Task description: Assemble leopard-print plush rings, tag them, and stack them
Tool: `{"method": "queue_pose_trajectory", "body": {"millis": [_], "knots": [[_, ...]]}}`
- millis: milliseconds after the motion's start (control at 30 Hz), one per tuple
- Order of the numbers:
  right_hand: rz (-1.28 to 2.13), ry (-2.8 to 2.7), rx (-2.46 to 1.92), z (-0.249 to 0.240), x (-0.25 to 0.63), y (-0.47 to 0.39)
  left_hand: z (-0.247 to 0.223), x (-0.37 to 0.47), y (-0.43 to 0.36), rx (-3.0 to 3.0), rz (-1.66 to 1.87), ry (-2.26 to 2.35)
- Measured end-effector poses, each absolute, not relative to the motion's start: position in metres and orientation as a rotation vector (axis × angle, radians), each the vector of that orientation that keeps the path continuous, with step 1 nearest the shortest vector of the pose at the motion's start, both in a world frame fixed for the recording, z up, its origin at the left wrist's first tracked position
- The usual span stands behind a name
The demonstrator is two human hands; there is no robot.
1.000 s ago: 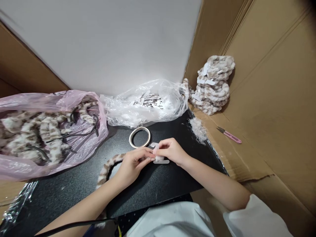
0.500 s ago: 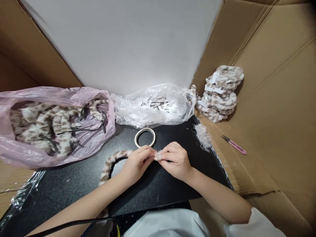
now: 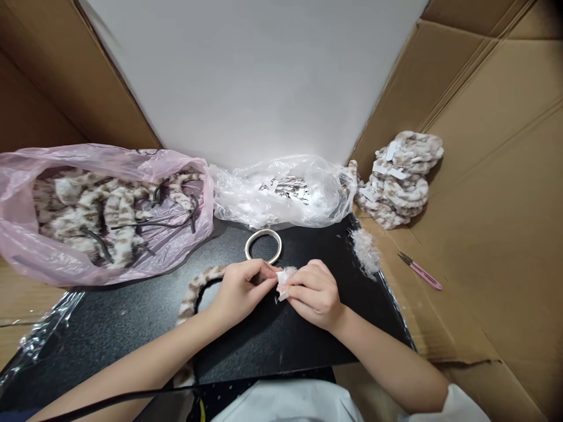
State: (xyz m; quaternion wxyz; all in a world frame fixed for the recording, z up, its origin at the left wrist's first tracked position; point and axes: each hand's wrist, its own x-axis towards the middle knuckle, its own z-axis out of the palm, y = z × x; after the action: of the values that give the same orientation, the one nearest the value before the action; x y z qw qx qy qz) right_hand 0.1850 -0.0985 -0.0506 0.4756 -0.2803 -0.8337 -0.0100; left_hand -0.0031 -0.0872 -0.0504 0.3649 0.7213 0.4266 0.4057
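My left hand point(image 3: 246, 288) and my right hand point(image 3: 315, 294) meet over the black table, fingers pinched. Between them is a small white tag point(image 3: 282, 286), held at its right side by my right fingertips. A bit of white fluff point(image 3: 289, 271) shows just behind it. A furry strip point(image 3: 190, 299), white with brown bands, curves from under my left forearm up into my left hand, which is closed around it; the part inside the fingers is hidden. A roll of tape point(image 3: 248, 245) lies just beyond my hands.
A pink plastic bag point(image 3: 20, 234) of furry strips and dark cords lies at left. Beside it is a clear bag point(image 3: 237, 202) of white tags. Tagged furry strips point(image 3: 402, 181) are stacked at right, near pink thread snips point(image 3: 422, 272) and loose fluff point(image 3: 366, 252). Cardboard walls point(image 3: 497, 193) flank the table.
The white tag has turned more upright between my fingers, and white fluff now shows behind it. My left fingers have drawn slightly apart from my right. The camera view has shifted slightly.
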Motion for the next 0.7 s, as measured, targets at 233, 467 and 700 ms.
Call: {"method": "queue_pose_trajectory", "body": {"millis": [233,467,700], "knots": [[0.035,-1.976,-0.790,-0.0568,0.1791,-0.0960,-0.0486,0.0007,-0.0824,1.237,0.916,1.051],[0.019,-2.012,-0.856,-0.0589,0.1802,-0.0977,-0.0458,-0.0014,-0.0786,0.909,0.708,0.930],[-0.107,-2.055,-0.889,-0.0588,0.1813,-0.0980,-0.0488,0.0000,-0.0799,0.986,0.799,1.002]]}}
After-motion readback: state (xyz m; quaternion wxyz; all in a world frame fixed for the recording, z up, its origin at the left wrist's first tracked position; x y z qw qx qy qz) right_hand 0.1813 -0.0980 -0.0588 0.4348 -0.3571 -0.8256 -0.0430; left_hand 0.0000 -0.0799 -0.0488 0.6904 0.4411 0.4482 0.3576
